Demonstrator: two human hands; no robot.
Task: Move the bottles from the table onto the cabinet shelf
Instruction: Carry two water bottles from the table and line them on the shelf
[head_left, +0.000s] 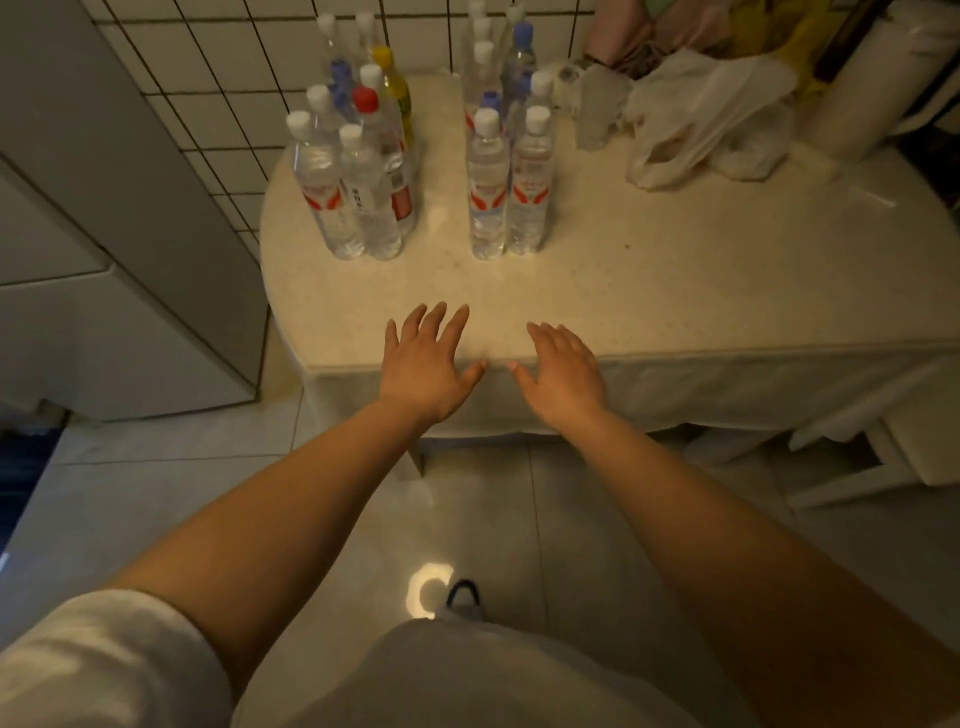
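Left hand (423, 364) and right hand (563, 371) both flat, fingers spread, gripping nothing, hovering at near edge of table (675, 291), centre of frame. Cannot tell whether touching the surface. Bottles standing upright on table in two clusters, upper centre: left cluster (353, 171) with one red cap and one yellow cap, right cluster (506, 166) just beside it with a gap between. Plastic bags (701, 114) upper right. White cabinet (104, 249) at left of frame.
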